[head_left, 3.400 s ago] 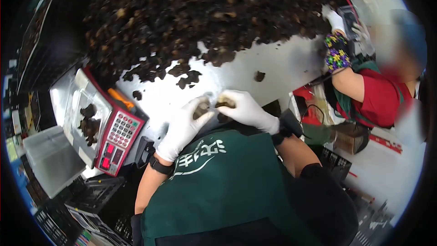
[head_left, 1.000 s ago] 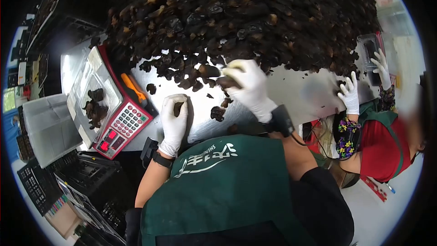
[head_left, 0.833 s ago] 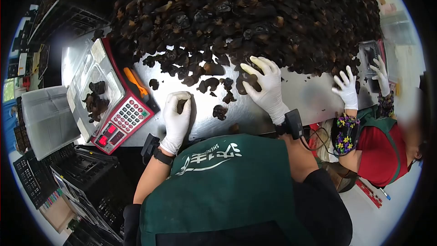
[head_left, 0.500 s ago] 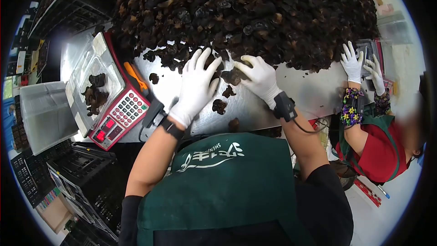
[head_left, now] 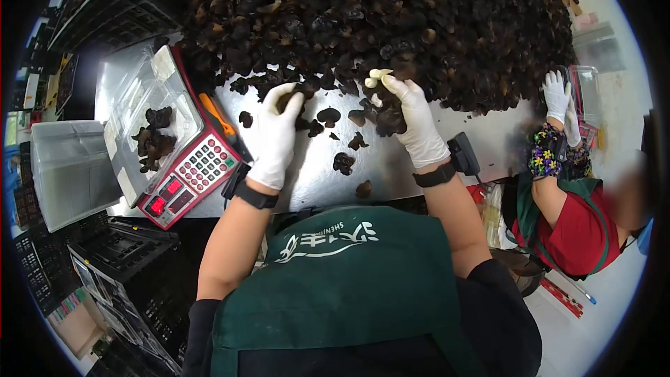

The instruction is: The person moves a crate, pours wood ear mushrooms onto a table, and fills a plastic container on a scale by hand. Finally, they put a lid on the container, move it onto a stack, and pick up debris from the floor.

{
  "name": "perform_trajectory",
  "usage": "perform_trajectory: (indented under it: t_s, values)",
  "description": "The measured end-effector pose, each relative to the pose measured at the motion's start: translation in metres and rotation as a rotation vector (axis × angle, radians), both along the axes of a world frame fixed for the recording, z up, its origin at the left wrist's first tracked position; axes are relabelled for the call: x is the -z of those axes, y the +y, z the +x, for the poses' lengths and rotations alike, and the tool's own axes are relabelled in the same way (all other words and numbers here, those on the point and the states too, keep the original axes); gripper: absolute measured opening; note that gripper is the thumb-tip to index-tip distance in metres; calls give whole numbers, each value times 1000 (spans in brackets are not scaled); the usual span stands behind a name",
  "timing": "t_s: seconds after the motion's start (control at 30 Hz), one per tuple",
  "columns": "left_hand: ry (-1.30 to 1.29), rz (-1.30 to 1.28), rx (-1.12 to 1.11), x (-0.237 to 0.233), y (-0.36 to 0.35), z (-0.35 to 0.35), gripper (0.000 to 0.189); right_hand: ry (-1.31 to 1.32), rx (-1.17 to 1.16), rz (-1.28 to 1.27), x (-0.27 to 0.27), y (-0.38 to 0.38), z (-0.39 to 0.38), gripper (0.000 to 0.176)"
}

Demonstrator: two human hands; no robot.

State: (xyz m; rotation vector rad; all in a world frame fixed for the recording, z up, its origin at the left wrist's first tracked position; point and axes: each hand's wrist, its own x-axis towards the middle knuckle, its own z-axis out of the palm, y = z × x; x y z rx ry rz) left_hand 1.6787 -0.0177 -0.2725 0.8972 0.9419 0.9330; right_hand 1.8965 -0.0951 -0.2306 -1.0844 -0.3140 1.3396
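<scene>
My left hand point(head_left: 278, 129), in a white glove, curls its fingers round dark fungus point(head_left: 285, 100) near the pile's front edge. My right hand point(head_left: 413, 117), also gloved, holds a brown piece of fungus point(head_left: 389, 120), its fingers bent toward the left. The big heap of dark wood-ear fungus point(head_left: 391, 14) lies just beyond both hands. Several loose pieces, among them a dark one point(head_left: 343, 163), rest on the metal table point(head_left: 307, 185) between my hands and my apron. On the left, a plastic tray point(head_left: 178, 91) with some fungus pieces point(head_left: 153, 146) sits on the scale.
The red and white scale point(head_left: 202, 165) has lit red digits. An orange-handled tool point(head_left: 217, 114) lies beside it. Stacked clear trays point(head_left: 70, 171) and black crates point(head_left: 132, 272) are at the left. At the right a co-worker in red point(head_left: 576, 230) has gloved hands point(head_left: 557, 98) beside clear boxes.
My hands have moved apart and their fingers have curled in. The right hand has come up with fungus. More loose pieces show between the hands. The co-worker's hands have come closer together.
</scene>
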Motion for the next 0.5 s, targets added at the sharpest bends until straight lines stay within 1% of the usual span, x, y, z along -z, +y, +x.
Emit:
perform_trajectory:
  t_s: [0.07,0.1,0.17,0.2,0.27,0.3,0.33,0.4,0.43,0.47,0.5]
  values:
    - [-267,-188,-22,-15,5,-19,25,316,-45,48,-5,7,-7,21]
    - [-349,-270,-15,-23,3,-32,25,375,-63,67,-4,13,-12,23]
    - [-475,-325,19,-41,-5,-54,23,500,-109,98,3,26,-25,25]
    - [-539,-341,13,-49,-10,-64,23,492,-134,97,1,32,-32,25]
    - [-570,-322,17,-65,-20,-91,23,479,-197,98,-5,47,-47,24]
    - [-548,-292,-26,-78,-27,-104,24,500,-247,124,-14,57,-59,25]
    - [-518,-257,-76,-96,-34,-117,25,408,-279,141,-18,68,-71,25]
    - [-409,-61,-156,-123,-39,-148,28,333,-410,180,-37,93,-98,25]
    - [-321,43,-244,-132,-36,-165,27,277,-479,237,-53,107,-117,25]
    - [-237,139,-323,-139,-29,-180,25,132,-524,280,-80,118,-139,25]
    - [-136,223,-477,-146,-21,-189,23,122,-568,328,-94,129,-162,25]
